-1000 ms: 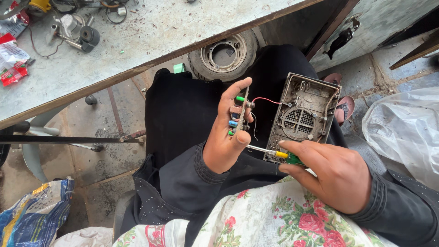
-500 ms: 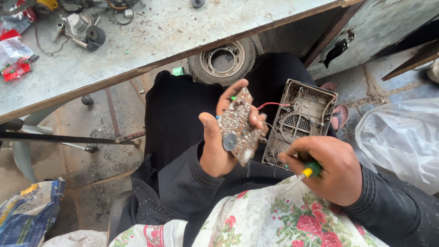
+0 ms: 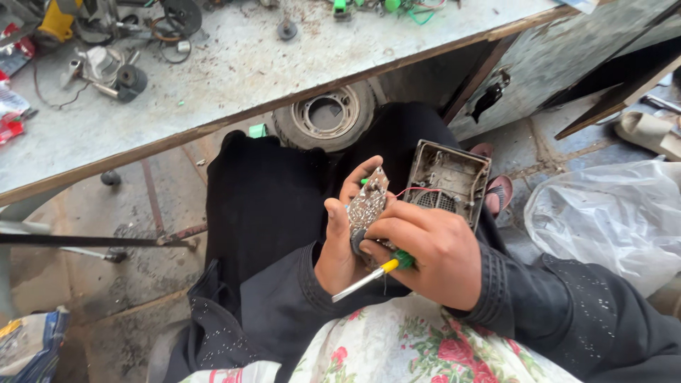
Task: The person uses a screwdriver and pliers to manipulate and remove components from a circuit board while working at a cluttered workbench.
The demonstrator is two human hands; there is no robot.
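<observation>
View from above of a seated person's lap and two bare hands, both in black sleeves. The left hand is curled around a small circuit board, holding it upright with the fingers behind it and the thumb at its near edge. The right hand is closed in a loose grip, its fingers resting against the lower part of the board; a screwdriver with a yellow and green handle is tucked under this hand, its metal shaft pointing toward the left wrist. Just beyond the right hand, an open grey plastic casing lies on the person's knee, joined to the board by a thin red wire. Farther beyond both hands is a worn tabletop scattered with metal parts, with a small wheel on the ground beneath its edge. Well to the right of the right hand lies a crumpled clear plastic bag.
</observation>
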